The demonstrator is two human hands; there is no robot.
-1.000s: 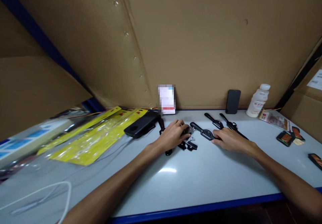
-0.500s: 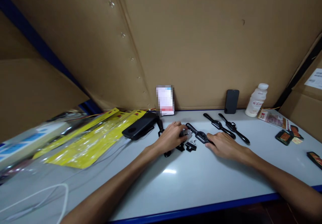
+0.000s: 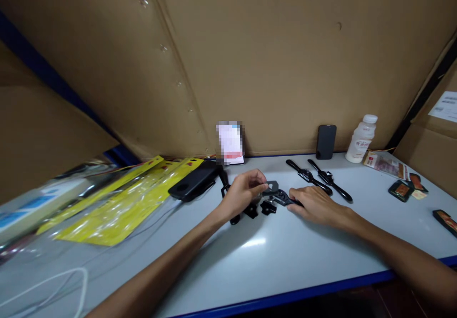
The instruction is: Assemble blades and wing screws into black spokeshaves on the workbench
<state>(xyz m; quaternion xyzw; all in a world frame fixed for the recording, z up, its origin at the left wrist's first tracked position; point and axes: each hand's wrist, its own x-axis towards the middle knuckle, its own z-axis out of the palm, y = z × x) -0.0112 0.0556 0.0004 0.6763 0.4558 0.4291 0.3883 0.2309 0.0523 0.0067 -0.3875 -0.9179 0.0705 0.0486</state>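
Note:
My left hand (image 3: pixel 246 192) pinches a flat grey spokeshave blade (image 3: pixel 273 185) with a cut-out in it. Fingers of my right hand (image 3: pixel 316 203) wrap round one handle of a black spokeshave body (image 3: pixel 283 197), whose far part is hidden behind the blade. Below them on the table lie two small black cap pieces, one (image 3: pixel 268 207) under the body and another (image 3: pixel 251 211) closer to my left wrist. Small screws by the right-hand cap are hard to make out. Another black spokeshave (image 3: pixel 223 179) lies partly hidden behind my left hand.
Two black spokeshaves (image 3: pixel 309 177) lie behind my right hand. A phone (image 3: pixel 326 142) and a white bottle (image 3: pixel 362 139) stand at the back right. A lit screen (image 3: pixel 230 142) leans at the back, with a black device (image 3: pixel 194 181) and yellow packaging (image 3: pixel 124 203) to its left.
My left hand has raised the blade from near the table and brought it over the spokeshave body. My right hand keeps its hold. The view has shifted slightly.

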